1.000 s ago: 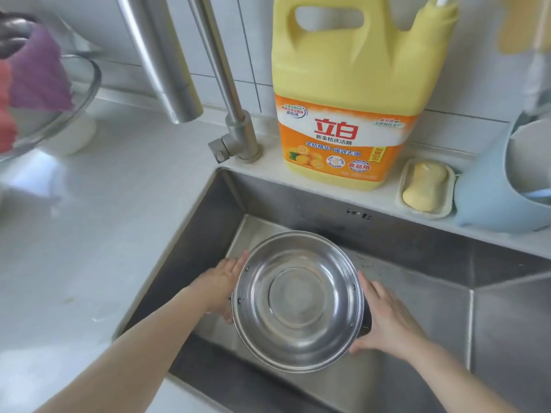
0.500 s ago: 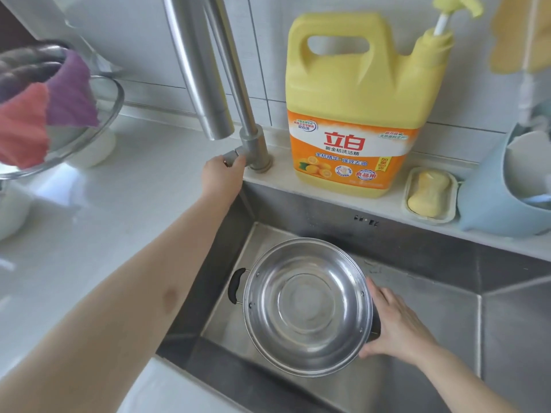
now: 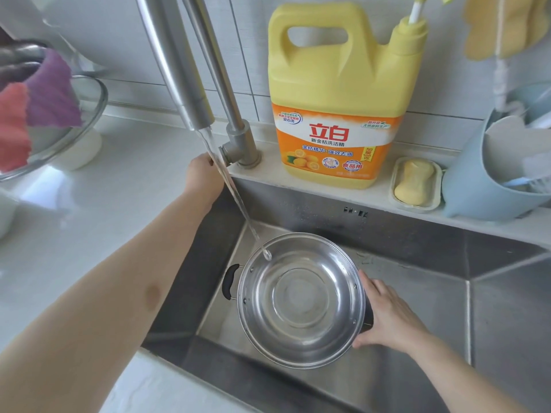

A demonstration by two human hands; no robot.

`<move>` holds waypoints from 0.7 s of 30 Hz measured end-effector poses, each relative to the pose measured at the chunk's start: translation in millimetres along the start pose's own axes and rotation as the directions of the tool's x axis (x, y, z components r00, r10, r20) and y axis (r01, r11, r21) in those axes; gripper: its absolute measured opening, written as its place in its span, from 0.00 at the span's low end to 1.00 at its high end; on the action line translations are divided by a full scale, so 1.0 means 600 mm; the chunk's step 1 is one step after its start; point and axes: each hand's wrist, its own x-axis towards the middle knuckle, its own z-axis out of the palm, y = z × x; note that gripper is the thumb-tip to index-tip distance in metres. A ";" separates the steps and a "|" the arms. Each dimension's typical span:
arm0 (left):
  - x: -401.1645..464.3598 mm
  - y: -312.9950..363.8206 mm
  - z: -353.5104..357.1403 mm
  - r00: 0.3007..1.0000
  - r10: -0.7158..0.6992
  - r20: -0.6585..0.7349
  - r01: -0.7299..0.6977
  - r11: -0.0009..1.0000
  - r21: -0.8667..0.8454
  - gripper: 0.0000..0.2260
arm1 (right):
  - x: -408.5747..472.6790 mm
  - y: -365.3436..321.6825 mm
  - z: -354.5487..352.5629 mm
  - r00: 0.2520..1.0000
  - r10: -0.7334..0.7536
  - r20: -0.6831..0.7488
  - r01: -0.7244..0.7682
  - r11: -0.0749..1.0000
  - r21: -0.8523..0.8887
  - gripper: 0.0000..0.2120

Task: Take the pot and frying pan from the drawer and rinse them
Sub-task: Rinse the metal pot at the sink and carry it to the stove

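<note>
Head view: pot (image 3: 301, 299) is gripped one-handed by right hand (image 3: 387, 315), left hand (image 3: 201, 177) pinching tap lever (image 3: 224, 152); tipping is risked as water (image 3: 235, 195) strikes near the rim.

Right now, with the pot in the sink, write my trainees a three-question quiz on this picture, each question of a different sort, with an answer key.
1. True or false: water from the faucet is landing inside the pot.
2. Which hand holds the pot by its handle? A) the left hand B) the right hand C) both hands
3. Fill in: the yellow bar of soap lies in a dish between the detergent jug and the blue ____.

Key: 1 true, the stream strikes the pot's inner wall near its far rim. 2 B, the left hand is up at the faucet's lever. 3 holder.
</note>
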 end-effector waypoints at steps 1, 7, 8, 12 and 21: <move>0.001 -0.002 0.000 1.000 0.002 0.004 -0.002 1.000 -0.008 0.12 | 0.000 0.000 0.000 1.000 -0.001 -0.001 0.001 1.000 -0.002 0.73; -0.055 -0.054 0.009 0.999 0.044 -0.008 -0.044 0.999 -0.019 0.17 | 0.001 0.000 0.000 1.000 0.000 -0.002 0.000 1.000 0.014 0.73; -0.075 -0.075 0.011 0.996 0.077 0.041 -0.078 0.997 0.029 0.20 | 0.001 0.001 0.000 1.000 -0.001 -0.004 0.001 1.000 0.022 0.73; -0.146 -0.192 -0.002 0.784 -0.082 0.615 -0.279 0.839 0.467 0.46 | 0.001 0.002 0.002 1.000 -0.016 -0.008 0.016 0.999 0.048 0.73; -0.163 -0.276 0.015 0.568 -0.192 0.800 -0.495 0.697 0.519 0.68 | 0.005 0.013 0.011 0.999 -0.033 0.041 0.021 0.965 0.261 0.71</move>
